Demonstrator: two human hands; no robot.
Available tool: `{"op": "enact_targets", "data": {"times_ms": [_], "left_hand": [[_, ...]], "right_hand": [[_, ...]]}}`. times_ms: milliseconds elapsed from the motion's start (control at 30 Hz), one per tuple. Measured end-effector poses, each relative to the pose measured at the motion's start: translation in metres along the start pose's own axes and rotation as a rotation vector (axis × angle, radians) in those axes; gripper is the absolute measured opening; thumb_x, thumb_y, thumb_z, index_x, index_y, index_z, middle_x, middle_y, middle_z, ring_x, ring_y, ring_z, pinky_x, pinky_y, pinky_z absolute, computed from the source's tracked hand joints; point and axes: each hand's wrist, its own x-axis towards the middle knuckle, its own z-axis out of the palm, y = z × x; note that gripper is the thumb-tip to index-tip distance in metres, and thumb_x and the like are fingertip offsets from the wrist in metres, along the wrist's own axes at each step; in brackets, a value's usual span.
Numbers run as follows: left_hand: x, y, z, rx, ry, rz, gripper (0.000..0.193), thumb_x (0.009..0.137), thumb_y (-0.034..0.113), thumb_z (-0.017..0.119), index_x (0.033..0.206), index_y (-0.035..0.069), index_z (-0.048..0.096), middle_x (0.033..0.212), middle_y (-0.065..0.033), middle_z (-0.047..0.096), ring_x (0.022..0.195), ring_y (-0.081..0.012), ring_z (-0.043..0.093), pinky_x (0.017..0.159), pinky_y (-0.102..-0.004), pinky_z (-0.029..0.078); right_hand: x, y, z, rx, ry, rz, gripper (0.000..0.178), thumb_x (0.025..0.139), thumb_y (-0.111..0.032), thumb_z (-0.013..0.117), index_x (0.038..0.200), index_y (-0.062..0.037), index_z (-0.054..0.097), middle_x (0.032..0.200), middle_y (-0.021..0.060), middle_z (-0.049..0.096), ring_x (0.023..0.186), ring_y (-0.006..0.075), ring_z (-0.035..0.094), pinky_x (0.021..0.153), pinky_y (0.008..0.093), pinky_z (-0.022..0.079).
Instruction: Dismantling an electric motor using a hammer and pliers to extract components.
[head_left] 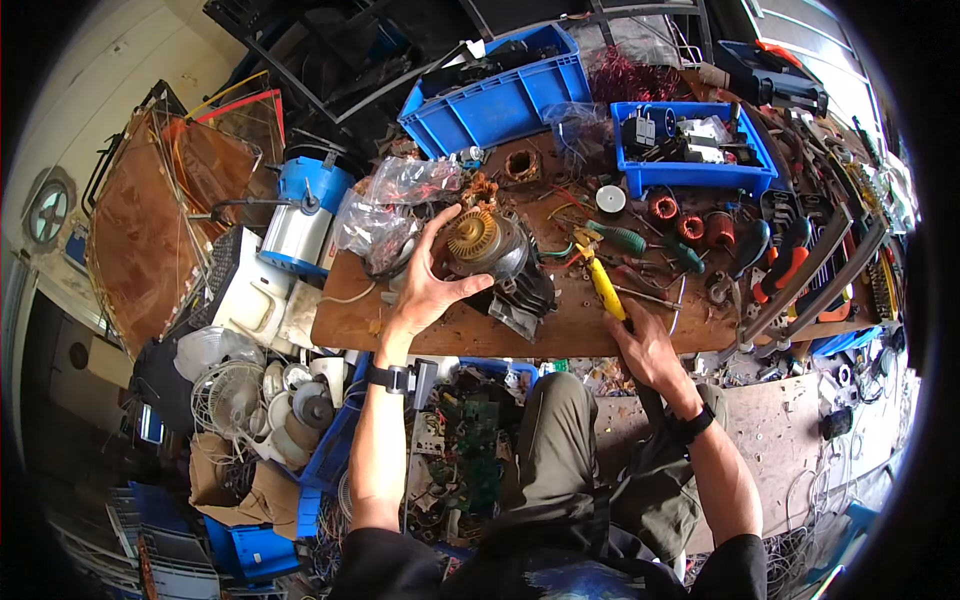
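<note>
A round motor part (490, 245) with a brass-coloured finned ring on top sits near the front edge of the wooden bench, on a dark finned piece (520, 305). My left hand (432, 285) is beside it, thumb and index finger spread around its left and near sides; whether they touch it I cannot tell. Yellow-handled pliers (602, 285) are in my right hand (648, 345), over the bench edge. Their jaws point up and away, near a green-handled tool (620, 240). Part of the handle is hidden in my fingers.
Copper coils (690, 228), a white round cap (610, 199) and hand tools lie on the right of the bench (590, 340). Blue crates (500, 100) stand behind. At left are a plastic bag (400, 200) and a blue-and-silver machine (305, 215). Circuit boards fill a bin (470, 450) below.
</note>
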Motion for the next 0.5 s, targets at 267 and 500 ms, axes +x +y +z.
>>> {"op": "enact_targets", "data": {"times_ms": [267, 500], "left_hand": [[-0.014, -0.004, 0.044, 0.035, 0.309, 0.030, 0.092, 0.080, 0.022, 0.092, 0.152, 0.004, 0.037, 0.139, -0.0153, 0.056, 0.129, -0.0242, 0.056, 0.112, -0.0388, 0.046], [-0.032, 0.023, 0.079, 0.113, 0.383, 0.108, 0.089, 0.093, 0.002, 0.075, 0.161, 0.007, 0.019, 0.156, -0.0210, 0.035, 0.138, -0.0273, 0.047, 0.115, -0.0402, 0.044]], "right_hand": [[0.000, 0.005, 0.003, 0.037, 0.023, -0.043, 0.048, 0.104, -0.040, 0.056, 0.121, 0.0049, 0.058, 0.107, 0.0311, 0.065, 0.103, 0.0504, 0.060, 0.088, 0.0530, 0.046], [0.001, 0.003, 0.001, 0.041, 0.018, -0.030, 0.047, 0.104, -0.039, 0.056, 0.120, 0.0049, 0.058, 0.107, 0.0311, 0.065, 0.106, 0.0498, 0.059, 0.090, 0.0528, 0.046]]}}
